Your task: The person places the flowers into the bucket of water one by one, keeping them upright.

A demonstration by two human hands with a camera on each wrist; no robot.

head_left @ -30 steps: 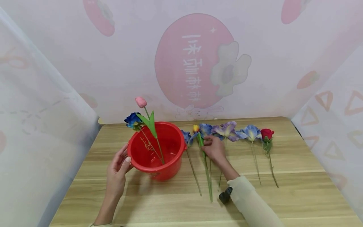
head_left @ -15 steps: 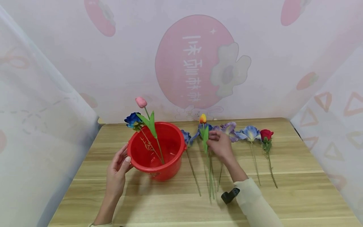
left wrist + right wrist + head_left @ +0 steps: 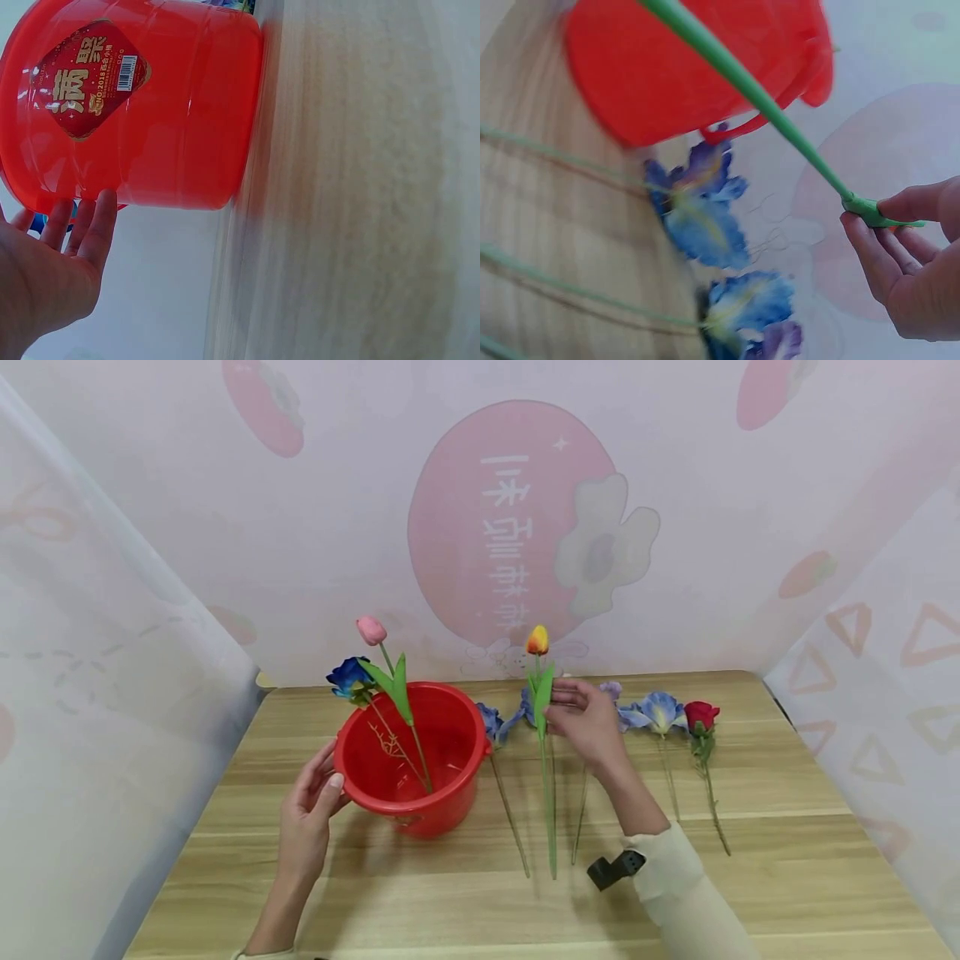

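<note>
My right hand (image 3: pixel 592 722) pinches an artificial tulip (image 3: pixel 537 641) with a yellow-orange head just below its green leaves. The tulip stands nearly upright above the table, its stem (image 3: pixel 765 101) crossing the right wrist view. My left hand (image 3: pixel 306 814) touches the outer left side of a red bucket (image 3: pixel 442 818) near the rim, its fingers (image 3: pixel 97 229) fairly straight. Inside the bucket lean a pink tulip (image 3: pixel 371 630) and a blue rose (image 3: pixel 350 677). A blue iris (image 3: pixel 705 225) lies right of the bucket; other blue and purple flowers are partly hidden behind my right hand.
Farther right on the wooden table (image 3: pixel 780 885) lie a pale blue iris (image 3: pixel 660 713) and a red rose (image 3: pixel 702 717), stems toward me. A printed cloth backdrop (image 3: pixel 697 610) rises behind the table's back edge. A black device (image 3: pixel 615 868) sits on my right wrist.
My right hand has lifted the yellow-orange tulip off the table; its head has risen and the hand has shifted slightly right. My left hand and the bucket have stayed in place.
</note>
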